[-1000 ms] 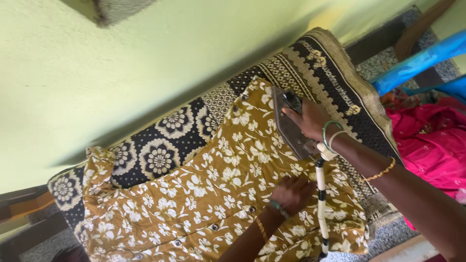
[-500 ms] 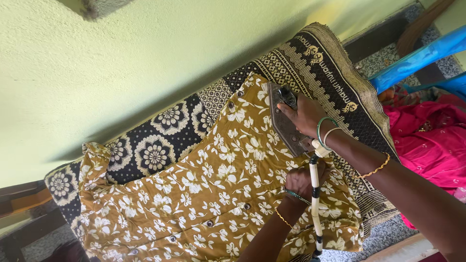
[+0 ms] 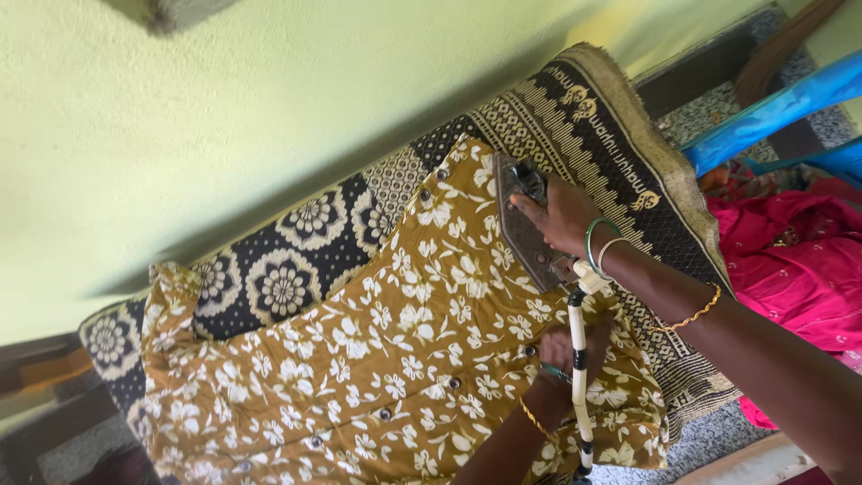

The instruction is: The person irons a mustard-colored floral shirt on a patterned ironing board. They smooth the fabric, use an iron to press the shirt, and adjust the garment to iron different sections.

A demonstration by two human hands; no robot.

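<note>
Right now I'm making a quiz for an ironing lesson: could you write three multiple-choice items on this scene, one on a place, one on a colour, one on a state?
1. Where does the iron rest?
A. on the floor
B. on the mustard floral garment
C. on the pink cloth

2. What colours band the iron's cord?
A. red and yellow
B. plain blue
C. white and black

3. What is the right hand doing?
A. gripping the iron
B. hanging free
C. folding a sleeve

Answers:
1 B, the soleplate lies on the flowered fabric.
2 C, a white cord with black bands runs down from the iron.
3 A, its fingers wrap the handle, while the left hand presses the garment flat.
</note>
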